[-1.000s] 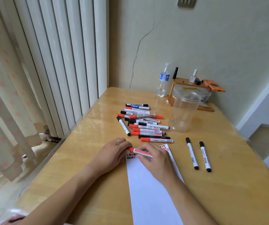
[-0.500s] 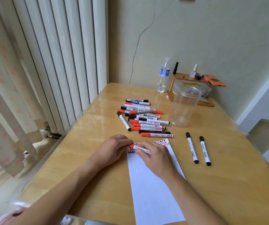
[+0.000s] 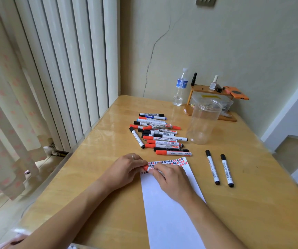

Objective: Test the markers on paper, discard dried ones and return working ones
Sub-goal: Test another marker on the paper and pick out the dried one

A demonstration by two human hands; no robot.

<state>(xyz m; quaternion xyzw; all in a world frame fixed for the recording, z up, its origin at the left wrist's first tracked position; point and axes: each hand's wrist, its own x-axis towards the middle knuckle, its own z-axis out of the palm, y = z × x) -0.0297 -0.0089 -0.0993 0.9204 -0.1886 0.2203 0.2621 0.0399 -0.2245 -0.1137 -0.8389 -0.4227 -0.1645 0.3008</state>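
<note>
Red marker: gripped at centre frame by left hand and right hand, over paper on wooden table; cracked wall seen behind.

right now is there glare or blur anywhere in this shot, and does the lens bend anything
Head view: soft daylight glare streaks the table near the blinds; the wide lens bows the blinds and curtain outward; marker pile labels read sharp; the left hand and right hand on the red marker look slightly soft.
</note>
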